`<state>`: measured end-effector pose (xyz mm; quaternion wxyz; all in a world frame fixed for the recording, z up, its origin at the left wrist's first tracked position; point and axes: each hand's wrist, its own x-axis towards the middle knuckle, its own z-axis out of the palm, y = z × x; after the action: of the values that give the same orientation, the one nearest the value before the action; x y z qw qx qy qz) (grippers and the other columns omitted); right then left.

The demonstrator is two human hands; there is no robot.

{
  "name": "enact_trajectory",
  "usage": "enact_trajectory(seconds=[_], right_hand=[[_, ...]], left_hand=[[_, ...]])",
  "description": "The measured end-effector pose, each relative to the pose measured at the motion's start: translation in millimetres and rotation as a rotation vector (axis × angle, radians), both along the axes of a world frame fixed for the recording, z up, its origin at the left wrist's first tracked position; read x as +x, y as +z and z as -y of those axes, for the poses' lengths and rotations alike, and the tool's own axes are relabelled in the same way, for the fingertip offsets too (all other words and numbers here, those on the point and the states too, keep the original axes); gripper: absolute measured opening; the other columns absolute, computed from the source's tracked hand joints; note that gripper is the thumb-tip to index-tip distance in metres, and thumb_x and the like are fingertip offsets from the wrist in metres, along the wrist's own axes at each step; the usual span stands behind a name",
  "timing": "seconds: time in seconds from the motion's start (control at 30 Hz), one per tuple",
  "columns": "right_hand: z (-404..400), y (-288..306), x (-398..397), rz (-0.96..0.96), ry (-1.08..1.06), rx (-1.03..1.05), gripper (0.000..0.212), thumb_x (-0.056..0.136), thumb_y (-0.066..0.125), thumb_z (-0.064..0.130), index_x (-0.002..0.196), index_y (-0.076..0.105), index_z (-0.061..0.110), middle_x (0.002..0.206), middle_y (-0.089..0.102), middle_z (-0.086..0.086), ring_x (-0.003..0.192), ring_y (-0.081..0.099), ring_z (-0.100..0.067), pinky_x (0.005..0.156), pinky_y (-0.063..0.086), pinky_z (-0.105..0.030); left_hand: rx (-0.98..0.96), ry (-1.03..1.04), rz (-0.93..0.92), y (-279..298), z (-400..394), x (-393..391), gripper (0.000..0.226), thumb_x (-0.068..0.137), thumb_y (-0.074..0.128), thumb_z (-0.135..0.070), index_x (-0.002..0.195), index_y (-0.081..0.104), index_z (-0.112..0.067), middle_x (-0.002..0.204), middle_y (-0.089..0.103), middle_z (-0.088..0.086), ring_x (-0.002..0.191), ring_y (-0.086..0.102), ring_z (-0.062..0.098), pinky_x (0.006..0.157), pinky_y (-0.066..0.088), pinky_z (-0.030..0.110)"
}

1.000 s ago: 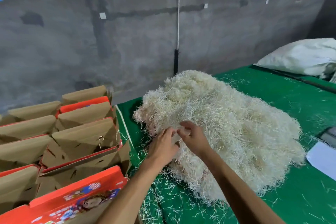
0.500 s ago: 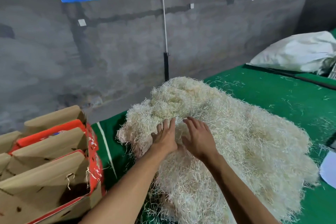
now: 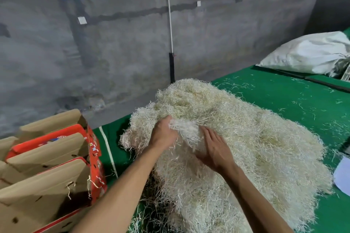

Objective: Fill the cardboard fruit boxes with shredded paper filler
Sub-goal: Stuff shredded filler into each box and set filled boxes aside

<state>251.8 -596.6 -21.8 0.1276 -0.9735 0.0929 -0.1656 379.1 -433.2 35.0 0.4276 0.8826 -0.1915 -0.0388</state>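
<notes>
A: The shredded paper filler [image 3: 236, 138] lies in 1 big pale heap on the green worktop [image 3: 284, 92], filling the middle of the view. The person is pulling a clump [image 3: 186, 131] loose from its near top.

B: How are the hands set?

A: The left hand [image 3: 163, 134] has its fingers curled into the clump from the 9 o'clock side and grips it. The right hand [image 3: 214, 149] lies at 4 o'clock of the clump, fingers nearly straight and spread, pressed flat against the strands rather than closed round them.

B: So the clump sits between the 2 hands?

A: Yes, touching both, and not free of the heap; strands run from it into the mass below.

B: What would make the step go well?

A: The strands tangle, so a slow lift with the right hand holding the heap down should tear off a portion instead of dragging half the pile. A portion sized to 1 box would also save spilling.

B: And the boxes?

A: The cardboard fruit boxes [image 3: 47, 166] stand open at 8 o'clock of the heap, just beside the worktop edge; only a few stray strands hang on the nearest one. A white sack [image 3: 310, 53] lies at 2 o'clock, well apart.
</notes>
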Motion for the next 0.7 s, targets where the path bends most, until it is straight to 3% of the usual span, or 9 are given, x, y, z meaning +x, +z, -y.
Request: enact_trajectory(seconds=[0.07,0.17,0.23,0.3,0.4,0.5,0.63,0.7], right_hand=[[-4,6,1,0.012,-0.021,0.042,0.097,0.087,0.045,0.074,0.157,0.002,0.023,0.164,0.017,-0.004,0.148,0.024,-0.023,0.120,0.018,-0.040],[-16,26,5,0.103,-0.062,0.076,0.093,0.086,0.049,0.073,0.156,0.013,0.023,0.161,0.027,-0.002,0.142,0.035,-0.021,0.116,0.032,-0.042],[-30,42,9,0.172,-0.056,0.072,0.091,0.086,0.051,0.071,0.155,0.017,0.023,0.157,0.034,-0.002,0.137,0.041,-0.020,0.114,0.037,-0.043],[-46,58,13,0.211,-0.037,0.059,0.090,0.085,0.056,0.068,0.153,0.019,0.023,0.154,0.039,-0.001,0.133,0.046,-0.019,0.111,0.042,-0.044],[-70,76,19,0.174,-0.022,0.087,0.096,0.082,0.070,0.056,0.154,0.015,0.023,0.152,0.041,-0.003,0.130,0.049,-0.022,0.110,0.042,-0.046],[-90,87,19,0.126,-0.037,0.150,0.088,0.088,0.069,0.032,0.155,0.013,0.021,0.150,0.043,-0.006,0.130,0.049,-0.025,0.111,0.042,-0.047],[-101,86,12,0.141,-0.104,0.125,0.071,0.092,0.063,0.018,0.152,0.024,0.015,0.136,0.055,-0.005,0.114,0.056,-0.021,0.102,0.050,-0.041],[-102,81,8,0.109,-0.103,0.067,0.055,0.095,0.058,0.015,0.145,0.035,0.011,0.125,0.060,-0.005,0.103,0.057,-0.018,0.093,0.054,-0.037]], left_hand=[[-0.156,0.084,-0.067,21,-16,7,0.079,0.082,0.066,-0.004,0.148,0.033,-0.030,0.148,0.044,-0.001,0.042,0.050,-0.002,0.042,0.046,0.018],[-0.354,0.171,-0.180,49,-37,11,0.085,0.075,0.069,-0.007,0.150,0.035,-0.026,0.117,0.060,-0.007,0.041,0.048,-0.005,0.039,0.042,0.016],[-0.423,0.200,-0.241,65,-46,6,0.087,0.071,0.069,-0.011,0.150,0.034,-0.023,0.130,0.055,-0.002,0.064,0.053,-0.008,0.054,0.043,0.011],[-0.451,0.205,-0.324,75,-55,-5,0.093,0.065,0.070,-0.018,0.150,0.031,-0.024,0.144,0.043,0.002,0.097,0.050,0.008,0.080,0.041,0.025],[-0.482,0.194,-0.409,83,-67,-24,0.096,0.057,0.071,-0.028,0.145,0.032,-0.026,0.131,0.040,-0.005,0.113,0.042,0.019,0.094,0.037,0.039],[-0.558,0.182,-0.469,94,-82,-44,0.061,0.055,0.068,-0.036,0.112,0.048,-0.025,0.119,0.048,-0.003,0.105,0.049,0.018,0.091,0.044,0.042],[-0.725,0.121,-0.574,103,-108,-54,0.039,0.062,0.064,-0.037,0.093,0.058,-0.013,0.089,0.062,0.007,0.082,0.057,0.024,0.072,0.043,0.032],[-0.847,0.095,-0.641,103,-119,-53,0.033,0.065,0.066,-0.034,0.089,0.059,-0.013,0.082,0.062,0.010,0.079,0.055,0.025,0.072,0.042,0.034]])
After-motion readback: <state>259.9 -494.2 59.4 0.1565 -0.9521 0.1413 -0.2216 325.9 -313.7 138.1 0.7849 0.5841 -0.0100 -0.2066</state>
